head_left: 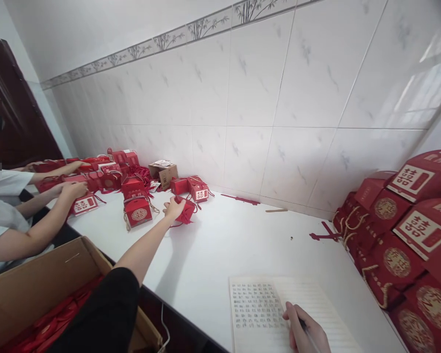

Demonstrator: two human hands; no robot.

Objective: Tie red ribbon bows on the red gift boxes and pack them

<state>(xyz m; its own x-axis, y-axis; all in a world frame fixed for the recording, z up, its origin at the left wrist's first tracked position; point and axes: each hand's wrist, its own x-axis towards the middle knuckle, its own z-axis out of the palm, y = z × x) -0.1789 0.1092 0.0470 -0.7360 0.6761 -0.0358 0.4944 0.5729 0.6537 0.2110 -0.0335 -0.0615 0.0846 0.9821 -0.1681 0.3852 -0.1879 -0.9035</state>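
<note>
My left arm reaches out over the white table (213, 245), and my left hand (173, 210) is closed on a small red gift box (185, 212) with dark red cords. Just behind it stands another red box (200, 190) with a white label. In my right hand (304, 329) is a dark pen (303, 324), held above an open notebook (255, 306). Rows of small handwritten characters fill the upper part of its left page; the right page is ruled.
Stacked red gift boxes (397, 255) rise along the right edge. More red boxes (136, 210) and a small cardboard box (165, 175) stand at the left. Two people's arms (44, 213) work there. An open carton (73, 262) with red items is below left. Red strips (325, 234) lie near the wall.
</note>
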